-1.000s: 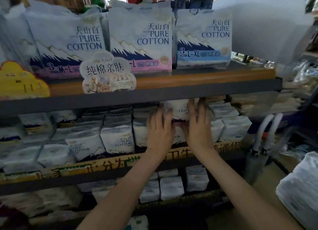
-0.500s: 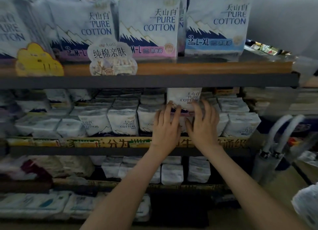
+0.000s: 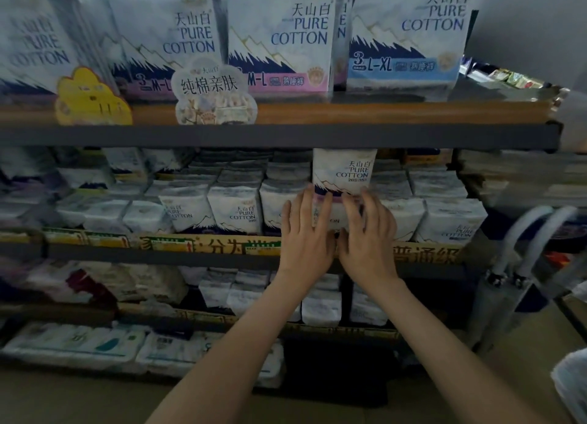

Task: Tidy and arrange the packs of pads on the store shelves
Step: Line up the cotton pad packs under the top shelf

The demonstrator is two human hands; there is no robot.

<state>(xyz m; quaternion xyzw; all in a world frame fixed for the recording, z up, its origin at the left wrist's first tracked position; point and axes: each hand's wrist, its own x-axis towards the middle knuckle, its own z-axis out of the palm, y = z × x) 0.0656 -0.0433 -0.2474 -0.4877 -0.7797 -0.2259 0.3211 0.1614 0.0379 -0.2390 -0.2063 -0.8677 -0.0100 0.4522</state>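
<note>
1. Dark grey metal shelving unit [image 3: 286, 136] with wood-coloured boards: the grey front edge of its upper board is found just above the upright white plastic pack [image 3: 344, 172] printed "PURE COTTON", which is taken as the reference item.
2. Large white plastic bags [image 3: 279, 42], mountain print, pink or blue lower bands: stood side by side on the board above the reference pack.
3. Row of small white plastic packs [image 3: 235, 207]: lined up left and right of the reference pack on the same shelf, with further packs stacked behind.
4. Low white plastic packs [image 3: 320, 309]: set on the shelf below the reference pack, in shadow.
5. Reference pack: stood upright, raised above its neighbours, its top nearly at the board edge and its base hidden by the fingers.
6. Left hand [image 3: 306, 233]: laid flat with fingers straight and spread, the fingertips touching the lower left of the reference pack; nothing is gripped.
7. Right hand [image 3: 368, 233]: placed beside the left hand, fingers spread and slightly bent, blurred, the tips resting on the lower right of the reference pack; nothing is enclosed.
8. White cloud-shaped paper tag [image 3: 212, 93]: fixed up and left of the reference pack.
9. Yellow cloud-shaped paper tag [image 3: 92, 99]: fixed farther left.
10. Yellow printed price strip [image 3: 206, 244]: run along the shelf edge below the reference pack.
</note>
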